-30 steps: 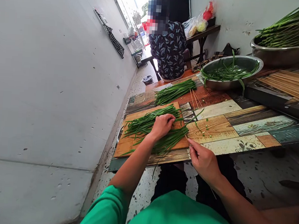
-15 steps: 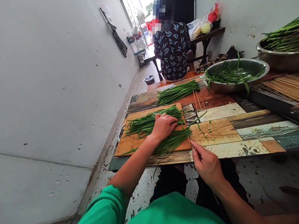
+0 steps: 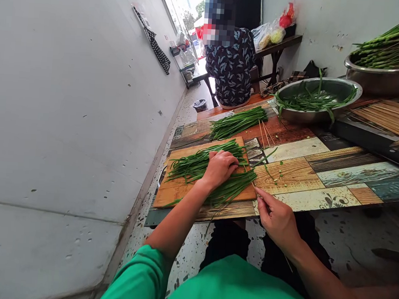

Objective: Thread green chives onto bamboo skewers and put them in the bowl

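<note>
Green chives (image 3: 233, 187), four o'clock on cutting board (image 3: 164, 195). My left hand (image 3: 219, 168): half-curled over chives, grip hidden. My right hand (image 3: 275, 216), four o'clock of left: pinching skewer (image 3: 253, 184). Hazard: pricked left hand, should skewer slip.

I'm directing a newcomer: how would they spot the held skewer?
On the patterned table, find the wooden cutting board. By its near right corner, the right hand pinches a thin wooden skewer running toward the chives. Loose skewers beyond the board and the skewer pile farther right lie unheld.
</note>
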`<state>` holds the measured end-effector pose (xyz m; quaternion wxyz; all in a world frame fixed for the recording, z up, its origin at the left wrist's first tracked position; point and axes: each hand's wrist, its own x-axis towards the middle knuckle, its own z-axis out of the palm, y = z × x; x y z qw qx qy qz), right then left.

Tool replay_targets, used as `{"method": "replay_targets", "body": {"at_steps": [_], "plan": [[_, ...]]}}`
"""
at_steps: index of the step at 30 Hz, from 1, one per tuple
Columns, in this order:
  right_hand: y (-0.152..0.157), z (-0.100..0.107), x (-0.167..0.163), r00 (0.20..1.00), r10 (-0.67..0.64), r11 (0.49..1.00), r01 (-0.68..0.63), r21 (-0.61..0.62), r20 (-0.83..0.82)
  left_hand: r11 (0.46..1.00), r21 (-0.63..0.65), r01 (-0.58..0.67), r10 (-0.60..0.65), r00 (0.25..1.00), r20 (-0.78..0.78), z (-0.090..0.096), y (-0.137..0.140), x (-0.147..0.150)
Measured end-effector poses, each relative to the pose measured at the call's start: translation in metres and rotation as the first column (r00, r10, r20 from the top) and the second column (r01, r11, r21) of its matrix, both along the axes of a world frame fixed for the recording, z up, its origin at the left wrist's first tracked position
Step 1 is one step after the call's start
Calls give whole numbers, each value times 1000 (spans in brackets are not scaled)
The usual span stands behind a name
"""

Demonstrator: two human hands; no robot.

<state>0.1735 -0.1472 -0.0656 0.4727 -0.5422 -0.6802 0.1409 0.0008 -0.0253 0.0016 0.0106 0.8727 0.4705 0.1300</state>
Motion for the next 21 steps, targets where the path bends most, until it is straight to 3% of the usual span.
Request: {"method": "replay_targets", "body": {"at_steps": [4, 13, 18, 21], "plan": [[0, 0, 0, 1000, -3, 1000, 3, 4, 1, 1000, -3, -7, 8, 999, 31, -2, -1, 0], [0, 1, 1, 1000, -4, 1000, 4, 12, 14, 995, -99, -32, 59, 957, 284, -6, 2, 1], [-1, 4, 1, 1000, 6, 1000, -6, -15, 3, 953, -300, -42, 162, 907, 388, -8, 2, 4], [-2, 4, 1, 1000, 4, 1000, -4, -12, 0, 933, -358, -47, 206, 884, 419, -9, 2, 5]]}}
